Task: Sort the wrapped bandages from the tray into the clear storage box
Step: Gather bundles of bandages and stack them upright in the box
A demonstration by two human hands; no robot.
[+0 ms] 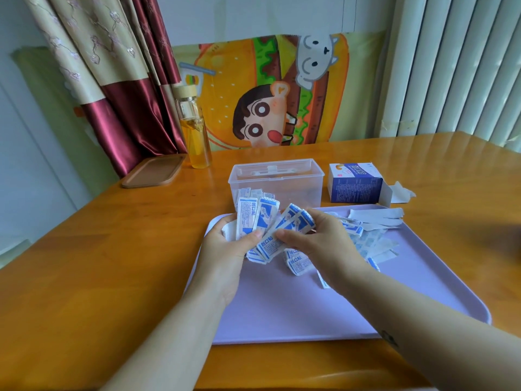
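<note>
The glossy orange wooden bench (112,263) carries a lilac tray (282,320) near the centre. Beyond it stand a clear storage box (296,187) and, to its right, a blue carton (355,183) with a paper scrap (403,191). At far left are a bottle (196,136) and a brown lid (153,170).

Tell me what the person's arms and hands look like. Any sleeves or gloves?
No sleeves or gloves: both forearms are bare as far as the picture shows. The left hand and right hand show no rings or watch. The right forearm has a small dark mark.
</note>
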